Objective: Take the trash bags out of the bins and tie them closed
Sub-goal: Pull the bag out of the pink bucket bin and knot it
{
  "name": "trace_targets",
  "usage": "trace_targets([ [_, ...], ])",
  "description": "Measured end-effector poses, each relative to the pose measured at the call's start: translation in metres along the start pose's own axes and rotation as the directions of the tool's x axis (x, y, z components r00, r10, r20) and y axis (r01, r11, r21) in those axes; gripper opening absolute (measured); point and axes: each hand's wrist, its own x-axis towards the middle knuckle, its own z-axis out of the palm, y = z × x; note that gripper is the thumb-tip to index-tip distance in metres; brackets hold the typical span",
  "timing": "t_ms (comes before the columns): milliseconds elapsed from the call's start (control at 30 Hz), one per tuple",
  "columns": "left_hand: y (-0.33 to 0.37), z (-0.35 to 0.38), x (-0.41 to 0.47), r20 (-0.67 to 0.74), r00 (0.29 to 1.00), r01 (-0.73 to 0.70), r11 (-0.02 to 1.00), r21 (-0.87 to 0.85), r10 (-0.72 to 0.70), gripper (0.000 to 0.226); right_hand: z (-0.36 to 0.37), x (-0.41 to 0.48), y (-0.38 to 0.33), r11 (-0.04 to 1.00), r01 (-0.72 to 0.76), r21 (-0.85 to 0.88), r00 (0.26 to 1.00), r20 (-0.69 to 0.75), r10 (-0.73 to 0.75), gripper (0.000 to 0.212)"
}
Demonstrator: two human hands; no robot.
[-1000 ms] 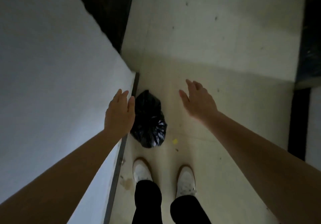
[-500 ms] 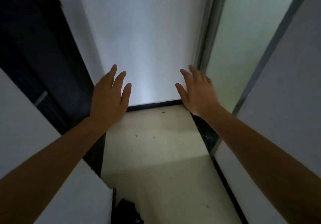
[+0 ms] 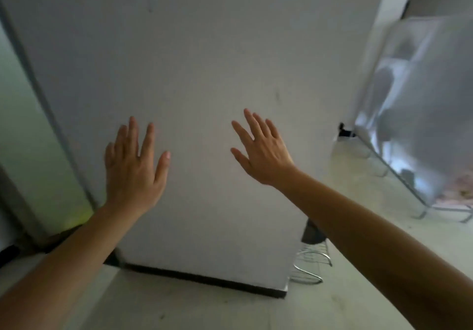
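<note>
Both hands up and empty, no bag or bin in sight

The left hand (image 3: 133, 168) and right hand (image 3: 263, 150) hang in the air in front of a pale wall (image 3: 204, 48), backs to the camera; each grip is apart, fingers straight and spread, holding nothing and, as far as can be told, not touching the wall. No trash bag and no bin shows anywhere in view, so I judge this a moment of walking between bins, not lifting or tying. At the wall's right corner a wire rack (image 3: 311, 265) stands on the floor (image 3: 204, 309), and a translucent panel (image 3: 422, 99) stands further right. The next move likely calls for finding a bin, then gathering the bag's rim with both hands
</note>
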Motion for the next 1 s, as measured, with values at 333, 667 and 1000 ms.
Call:
trace_targets([
  [333,0.371,0.057,0.071,-0.022,0.919,-0.384,0.88,-0.28,0.395,0.067,-0.083,-0.232,0.309,0.832,-0.512,-0.212,0.859,-0.134,0.494,0.069],
  [667,0.644,0.192,0.141,0.008,0.909,-0.373,0.821,-0.433,0.418,0.064,-0.064,-0.316,0.578,0.736,-0.628,-0.252,0.776,-0.144,0.614,0.065],
  [1000,0.724,0.362,0.262,0.032,0.91,-0.374,0.851,-0.37,0.414,0.066,0.073,-0.228,0.761,0.811,-0.549,-0.202,0.833,-0.054,0.55,0.068],
])
